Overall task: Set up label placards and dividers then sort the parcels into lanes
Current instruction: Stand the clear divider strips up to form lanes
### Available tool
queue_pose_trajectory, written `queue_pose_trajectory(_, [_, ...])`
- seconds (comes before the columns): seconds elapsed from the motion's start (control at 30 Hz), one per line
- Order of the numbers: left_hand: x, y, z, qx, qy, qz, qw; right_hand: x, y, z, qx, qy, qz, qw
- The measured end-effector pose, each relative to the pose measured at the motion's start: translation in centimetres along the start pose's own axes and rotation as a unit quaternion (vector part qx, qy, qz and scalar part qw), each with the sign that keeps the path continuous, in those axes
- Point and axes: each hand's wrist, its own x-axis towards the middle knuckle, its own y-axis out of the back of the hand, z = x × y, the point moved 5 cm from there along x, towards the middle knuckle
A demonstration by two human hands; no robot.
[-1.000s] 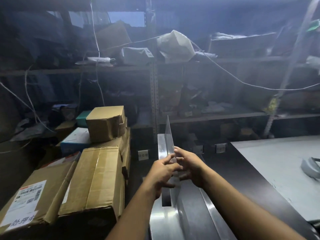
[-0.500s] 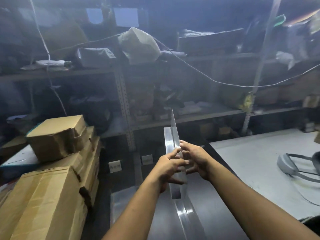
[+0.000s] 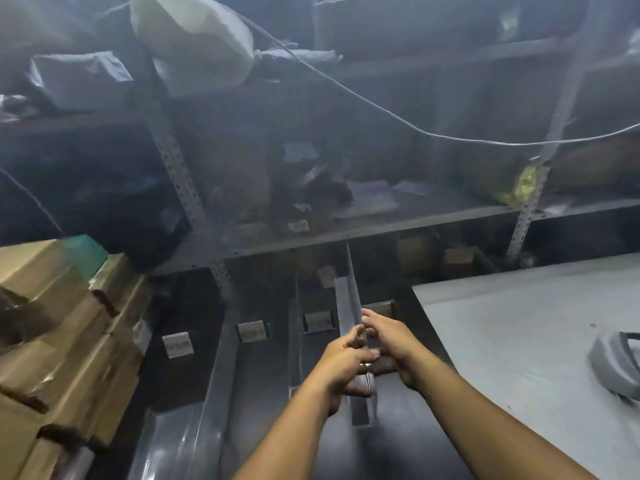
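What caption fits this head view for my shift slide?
Left hand and right hand hold a clear divider upright at the dark table; label cards stand ahead, cardboard boxes stacked left.

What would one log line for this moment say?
left hand: grips divider | right hand: grips divider | divider: upright | parcels: stacked left

Dark bench (image 3: 187,382) bearing clear dividers (image 3: 221,372), small label placards (image 3: 252,331), grey mat (image 3: 502,341).
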Motion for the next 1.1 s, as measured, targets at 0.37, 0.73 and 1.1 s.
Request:
queue_pose_trajectory(0.37, [7.2, -1.1, -3.0, 0.009, 0.074, 0.045, 0.996, 7.7, 1.9, 3.9, -0.002, -0.079, -0.030, 0.996])
queue_pose_trajectory(0.73, [10.5, -2.3, -4.7, 0.020, 0.095, 0.025, 0.995, 9.9, 3.6, 5.2, 0.011, -0.084, -0.019, 0.996])
queue_pose_trajectory(1.1, [10.5, -2.2, -4.4, 0.046, 0.085, 0.047, 0.994, 9.7, 3.9, 5.4, 0.001, -0.077, -0.001, 0.997])
